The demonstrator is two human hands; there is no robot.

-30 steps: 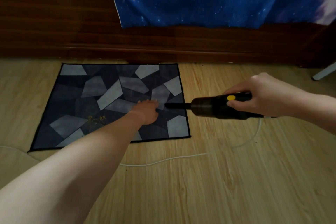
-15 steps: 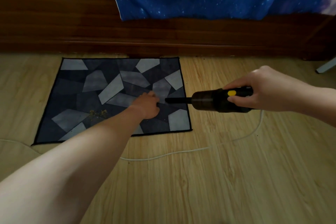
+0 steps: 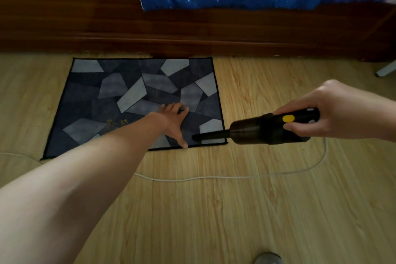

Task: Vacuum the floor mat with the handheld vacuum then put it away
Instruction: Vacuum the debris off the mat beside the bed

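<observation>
On wood floor point(image 3: 235, 210), patterned mat point(image 3: 96, 100) w/ crumbs point(image 3: 116, 122), by dark wall panel point(image 3: 64, 17).

1. The scene is dim and evenly lit. The light is soft and diffuse, with no glare and no hard-edged shadows.
2. The pale wood floor point(image 3: 214, 210) is the brightest area, while the dark wooden panel point(image 3: 64, 17) at the top sinks nearly to black.
3. The handheld vacuum point(image 3: 267, 128) in the right hand point(image 3: 338, 111) loses most detail in its dark body.
4. The left hand point(image 3: 173, 120) on the floor mat point(image 3: 96, 92) is fairly sharp, but its forearm, close to the lens, looks oversized and soft.
5. Wide-angle distortion bows the panel's lower edge and the floorboards toward the frame edges.
6. Fine texture is slightly smeared throughout.
</observation>
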